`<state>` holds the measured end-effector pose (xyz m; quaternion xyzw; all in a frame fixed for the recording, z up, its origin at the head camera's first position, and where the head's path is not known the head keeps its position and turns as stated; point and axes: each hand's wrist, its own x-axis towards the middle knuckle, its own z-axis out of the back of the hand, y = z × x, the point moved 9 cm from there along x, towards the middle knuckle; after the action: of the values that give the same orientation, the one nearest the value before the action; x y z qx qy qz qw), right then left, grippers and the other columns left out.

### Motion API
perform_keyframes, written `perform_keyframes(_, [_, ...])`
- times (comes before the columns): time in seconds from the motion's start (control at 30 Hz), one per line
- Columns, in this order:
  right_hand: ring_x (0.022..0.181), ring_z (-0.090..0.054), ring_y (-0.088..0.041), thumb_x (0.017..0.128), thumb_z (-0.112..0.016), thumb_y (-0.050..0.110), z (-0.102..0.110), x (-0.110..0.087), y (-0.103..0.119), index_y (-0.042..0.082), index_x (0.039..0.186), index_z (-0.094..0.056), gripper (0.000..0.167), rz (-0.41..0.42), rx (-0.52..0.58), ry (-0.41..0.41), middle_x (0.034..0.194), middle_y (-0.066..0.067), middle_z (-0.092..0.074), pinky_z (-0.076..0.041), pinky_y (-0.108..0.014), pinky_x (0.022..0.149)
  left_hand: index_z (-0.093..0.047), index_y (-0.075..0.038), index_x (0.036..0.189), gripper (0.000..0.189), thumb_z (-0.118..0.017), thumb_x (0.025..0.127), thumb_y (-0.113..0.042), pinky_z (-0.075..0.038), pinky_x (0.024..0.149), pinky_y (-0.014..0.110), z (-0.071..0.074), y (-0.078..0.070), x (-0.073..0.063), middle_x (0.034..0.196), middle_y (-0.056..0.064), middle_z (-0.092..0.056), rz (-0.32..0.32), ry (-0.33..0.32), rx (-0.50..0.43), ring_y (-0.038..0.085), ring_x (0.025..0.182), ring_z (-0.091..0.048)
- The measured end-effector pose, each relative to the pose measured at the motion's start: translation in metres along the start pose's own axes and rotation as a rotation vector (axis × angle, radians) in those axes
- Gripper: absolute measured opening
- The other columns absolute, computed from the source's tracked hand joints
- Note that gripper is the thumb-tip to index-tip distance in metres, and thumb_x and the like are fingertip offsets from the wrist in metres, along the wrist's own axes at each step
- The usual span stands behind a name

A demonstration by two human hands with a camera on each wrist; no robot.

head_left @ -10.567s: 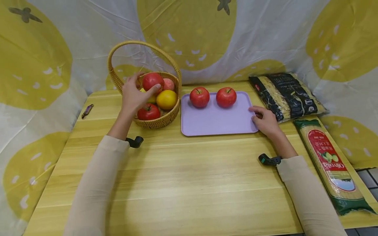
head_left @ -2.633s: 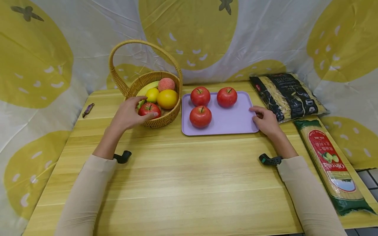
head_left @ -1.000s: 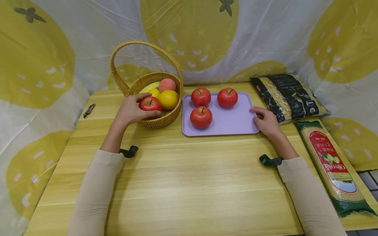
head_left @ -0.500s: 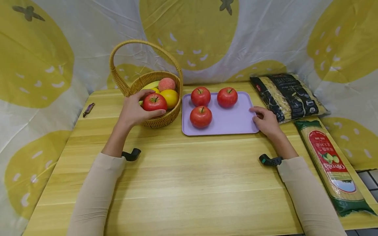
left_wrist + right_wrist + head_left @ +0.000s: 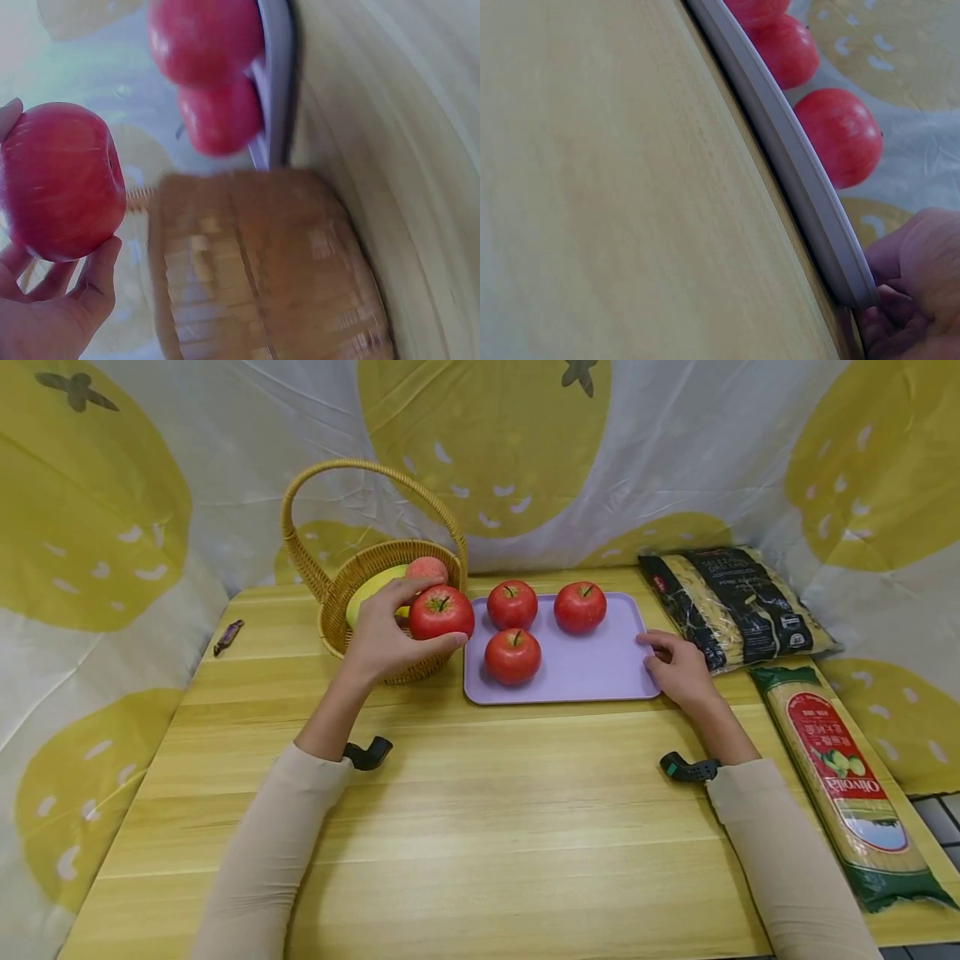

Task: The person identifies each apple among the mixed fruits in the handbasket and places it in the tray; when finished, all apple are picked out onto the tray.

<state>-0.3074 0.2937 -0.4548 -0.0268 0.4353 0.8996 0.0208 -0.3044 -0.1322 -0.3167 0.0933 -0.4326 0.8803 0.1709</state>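
Note:
My left hand grips a red apple above the right rim of the wicker basket. In the left wrist view the apple is raised, with fingers and thumb around its sides. Three more red apples sit on the lilac tray: two at the back and one at the front left. At the tray's right edge, my right hand pinches the rim; its thumb and curled fingers show there in the right wrist view.
A pink round fruit and a banana are in the basket, partly hidden by my left hand. To the right lie a black pasta bag and a long spaghetti pack. A small wrapped candy is at far left.
My left hand has lifted the red apple out of the basket's front and carried it right, towards the tray. A third apple joined the tray earlier. My right hand has stayed put.

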Motion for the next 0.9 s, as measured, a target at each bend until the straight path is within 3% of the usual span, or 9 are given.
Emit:
perform_keyframes(0.27, [0.14, -0.047, -0.035, 0.104, -0.05, 0.006, 0.001, -0.001, 0.0, 0.004, 0.147, -0.056, 0.043, -0.001, 0.001, 0.0, 0.161, -0.017, -0.043, -0.042, -0.053, 0.116, -0.062, -0.027, 0.141, 0.082, -0.089, 0.07, -0.059, -0.057, 0.093, 0.034, -0.037, -0.028, 0.011, 0.135, -0.008, -0.065, -0.036, 0.043, -0.017, 0.011, 0.113, -0.062])
perform_keyframes(0.57, [0.14, -0.047, -0.034, 0.104, -0.05, 0.007, -0.001, 0.0, 0.001, 0.004, 0.147, -0.055, 0.043, -0.002, 0.01, 0.012, 0.161, -0.017, -0.043, -0.043, -0.053, 0.115, -0.063, -0.026, 0.139, 0.079, -0.088, 0.071, -0.059, -0.056, 0.095, 0.035, -0.079, -0.052, 0.022, 0.132, -0.008, -0.066, -0.075, 0.117, -0.036, 0.01, 0.114, -0.059])
perform_keyframes(0.73, [0.139, -0.047, -0.034, 0.104, -0.05, 0.006, 0.0, 0.0, 0.001, 0.004, 0.147, -0.055, 0.043, -0.004, 0.006, 0.008, 0.161, -0.016, -0.043, -0.043, -0.052, 0.115, -0.063, -0.029, 0.139, 0.081, -0.085, 0.07, -0.065, -0.053, 0.099, 0.037, -0.104, -0.063, 0.026, 0.131, -0.01, -0.067, -0.083, 0.164, 0.019, 0.011, 0.116, -0.059])
perform_keyframes(0.9, [0.139, -0.048, -0.034, 0.105, -0.05, 0.007, 0.0, -0.001, 0.002, 0.005, 0.147, -0.055, 0.043, -0.002, 0.007, 0.005, 0.16, -0.017, -0.044, -0.043, -0.053, 0.115, -0.058, -0.025, 0.145, 0.087, -0.082, 0.072, -0.066, -0.05, 0.104, 0.037, -0.131, -0.073, 0.027, 0.138, -0.005, -0.063, -0.095, 0.215, 0.074, 0.014, 0.122, -0.056])
